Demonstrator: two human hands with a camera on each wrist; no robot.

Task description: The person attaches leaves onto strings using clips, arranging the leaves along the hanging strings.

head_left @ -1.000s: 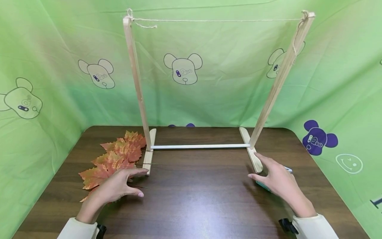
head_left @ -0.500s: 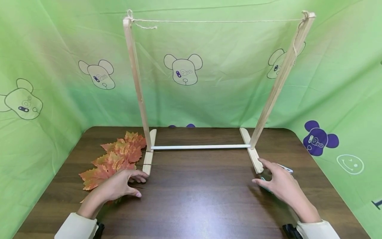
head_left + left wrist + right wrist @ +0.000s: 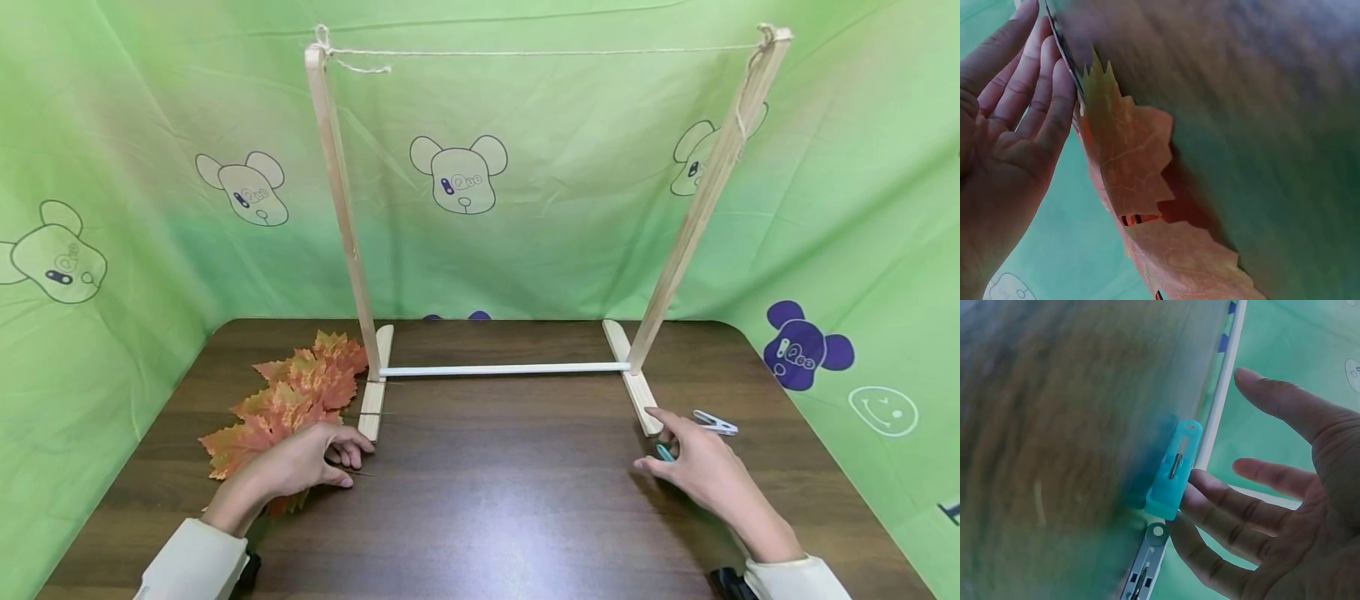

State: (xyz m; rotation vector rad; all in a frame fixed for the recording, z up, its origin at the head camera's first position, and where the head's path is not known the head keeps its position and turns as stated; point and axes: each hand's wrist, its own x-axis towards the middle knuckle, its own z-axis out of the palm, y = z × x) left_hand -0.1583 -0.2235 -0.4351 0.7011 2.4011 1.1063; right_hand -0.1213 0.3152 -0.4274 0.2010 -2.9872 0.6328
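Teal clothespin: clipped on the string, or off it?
Off: the teal clothespin is down by the right hand, while the string above bears nothing.

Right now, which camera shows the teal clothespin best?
Right wrist: the teal clothespin shows at its largest there, its metal spring visible, beside the fingers. Head view catches only a small teal part, with the right hand hiding the rest. Left wrist doesn't show it.

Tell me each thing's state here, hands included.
Left hand, thumb apart from fingers
Right hand, thumb apart from fingers
Leaves, lying, overlapped
Teal clip, lying by right hand
White clip, lying, apparently closed
String, tied, taut
Frame, standing upright
Rod, spanning frame's base
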